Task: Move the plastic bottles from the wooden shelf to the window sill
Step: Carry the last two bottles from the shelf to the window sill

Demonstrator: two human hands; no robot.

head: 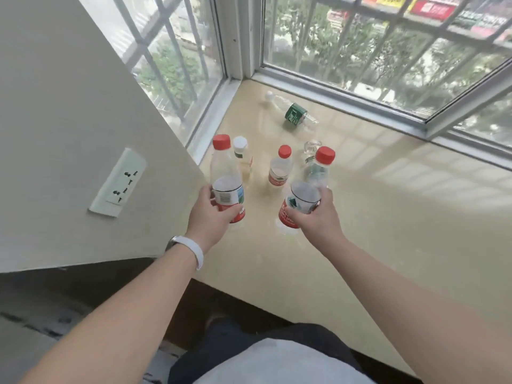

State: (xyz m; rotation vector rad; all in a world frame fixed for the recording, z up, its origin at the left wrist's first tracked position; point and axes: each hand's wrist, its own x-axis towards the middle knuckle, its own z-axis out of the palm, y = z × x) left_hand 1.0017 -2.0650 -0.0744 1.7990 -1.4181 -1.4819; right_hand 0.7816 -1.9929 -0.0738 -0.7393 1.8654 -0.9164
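My left hand (209,214) grips a clear red-capped plastic bottle (225,173) by its lower label, upright over the beige window sill (374,212). In my right hand (315,217) is a second red-capped bottle (307,189), tilted slightly right, its base at or just above the sill. Behind them stand a white-capped bottle (242,156), a small red-capped bottle (280,170) and a clear capless bottle (311,151) partly hidden by the right-hand bottle. A green-labelled bottle (293,113) lies on its side near the window. The wooden shelf is out of view.
A wall with a white power socket (117,184) borders the sill on the left. Barred windows (360,51) close the far side and the left corner. The sill's near edge (277,306) drops to a dark floor by my legs.
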